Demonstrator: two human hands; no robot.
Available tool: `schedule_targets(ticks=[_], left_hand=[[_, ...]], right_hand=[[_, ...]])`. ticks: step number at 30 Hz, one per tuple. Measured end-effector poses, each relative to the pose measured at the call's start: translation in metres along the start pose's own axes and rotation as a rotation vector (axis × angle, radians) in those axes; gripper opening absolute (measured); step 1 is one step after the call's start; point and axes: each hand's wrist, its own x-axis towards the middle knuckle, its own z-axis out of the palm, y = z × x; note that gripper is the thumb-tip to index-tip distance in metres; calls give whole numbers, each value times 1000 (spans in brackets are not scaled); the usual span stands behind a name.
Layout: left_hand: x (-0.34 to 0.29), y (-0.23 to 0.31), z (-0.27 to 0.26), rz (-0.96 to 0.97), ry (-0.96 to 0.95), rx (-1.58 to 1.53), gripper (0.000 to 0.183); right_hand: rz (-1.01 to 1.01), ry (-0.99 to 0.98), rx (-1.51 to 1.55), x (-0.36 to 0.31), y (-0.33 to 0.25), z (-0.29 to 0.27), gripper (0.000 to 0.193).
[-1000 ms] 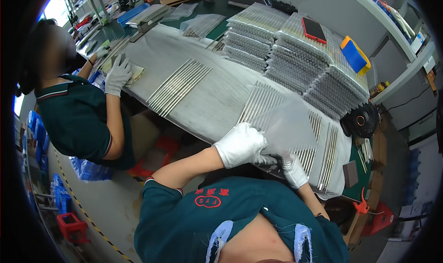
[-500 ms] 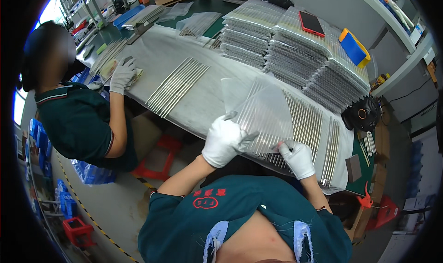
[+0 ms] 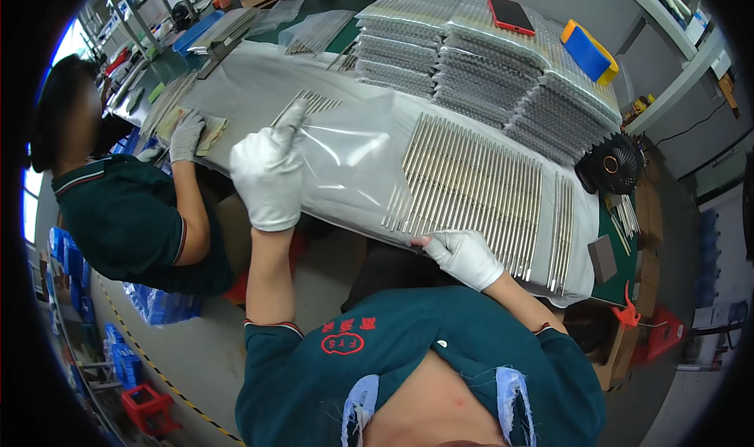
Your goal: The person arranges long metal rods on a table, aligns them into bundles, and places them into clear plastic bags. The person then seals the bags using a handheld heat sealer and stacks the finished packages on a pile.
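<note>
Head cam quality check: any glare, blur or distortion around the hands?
Head view: strong fisheye, table edge bows and corners go black; window at the left rim blows out; clear plastic bag in the left hand shows soft glare streaks; right hand and metal rods stay sharp; even overhead light, shadows faint.

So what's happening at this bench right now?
A person in white gloves holds a clear plastic bag over the cloth-covered table. The left hand lifts the bag's edge, while the right hand rests at the near end of a row of thin metal rods. Stacks of filled bags sit behind. A co-worker's gloved hand handles something at the far left.
</note>
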Motion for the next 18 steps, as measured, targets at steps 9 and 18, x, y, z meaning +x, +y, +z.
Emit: schedule_targets(ticks=[9, 18], left_hand=[[-33, -47, 32, 324, -180, 51, 54], [-26, -21, -5, 88, -644, -200, 87]], right_hand=[[-191, 183, 7, -7, 25, -23, 37], [-258, 12, -358, -6, 45, -45, 55]])
